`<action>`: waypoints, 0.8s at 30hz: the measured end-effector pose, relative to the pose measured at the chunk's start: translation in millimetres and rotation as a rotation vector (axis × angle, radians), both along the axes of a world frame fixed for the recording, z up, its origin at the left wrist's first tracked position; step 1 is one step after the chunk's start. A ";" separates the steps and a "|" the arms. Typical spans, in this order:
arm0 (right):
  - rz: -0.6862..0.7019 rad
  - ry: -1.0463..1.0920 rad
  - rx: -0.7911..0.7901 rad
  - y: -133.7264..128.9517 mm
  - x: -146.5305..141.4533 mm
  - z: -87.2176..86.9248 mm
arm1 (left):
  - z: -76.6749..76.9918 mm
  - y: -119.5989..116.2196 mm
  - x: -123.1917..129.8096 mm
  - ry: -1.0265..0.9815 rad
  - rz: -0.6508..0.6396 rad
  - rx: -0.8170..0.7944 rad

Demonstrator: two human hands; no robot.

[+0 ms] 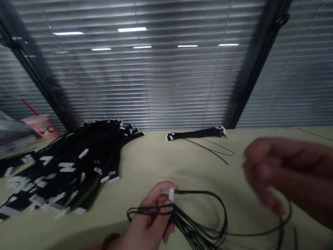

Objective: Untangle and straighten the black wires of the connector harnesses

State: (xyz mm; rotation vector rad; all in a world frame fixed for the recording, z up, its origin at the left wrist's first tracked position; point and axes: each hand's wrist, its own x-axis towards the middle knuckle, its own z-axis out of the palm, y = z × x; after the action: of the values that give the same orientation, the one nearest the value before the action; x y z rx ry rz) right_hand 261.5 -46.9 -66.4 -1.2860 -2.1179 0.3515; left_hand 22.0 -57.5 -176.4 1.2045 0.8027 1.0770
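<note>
At the lower middle, my left hand (153,215) pinches a white connector (171,195) between thumb and fingers. Black wires (189,225) run from it in a bundle toward the bottom edge. One loop of wire arcs out to the right, and another crosses over the thumb. My right hand (281,173), smeared by motion, is raised at the right with its fingers curled together. A dark wire (260,234) stretches from the bundle to just below those fingers and seems to be held there, though the blur hides the grip.
A large heap of black cables with white connectors (78,166) covers the left of the table (145,166). A smaller cable bundle (195,133) and loose wires lie at the back. A pink cup with a red straw (43,125) stands far left, before window blinds (156,86).
</note>
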 end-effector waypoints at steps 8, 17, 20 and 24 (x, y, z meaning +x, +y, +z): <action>0.103 -0.251 0.243 -16.8 -54.5 -51.8 | 8.0 -5.3 -0.3 -0.003 -0.058 0.015; 0.089 -0.273 0.313 -17.7 -52.7 -58.1 | -0.6 -9.0 -4.0 0.033 -0.182 0.165; 0.106 -0.262 0.301 -17.9 -51.9 -59.2 | -0.5 -9.7 -3.5 0.030 -0.166 0.166; 0.115 -0.260 0.257 -17.9 -52.1 -58.4 | 0.7 -12.7 -2.3 0.091 -0.109 0.218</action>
State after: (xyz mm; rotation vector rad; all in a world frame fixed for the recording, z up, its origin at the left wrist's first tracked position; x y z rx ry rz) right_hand 209.4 -64.8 -124.8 -1.1113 -2.3685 -0.0460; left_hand 19.7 -70.2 -175.7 1.4731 0.6928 1.0453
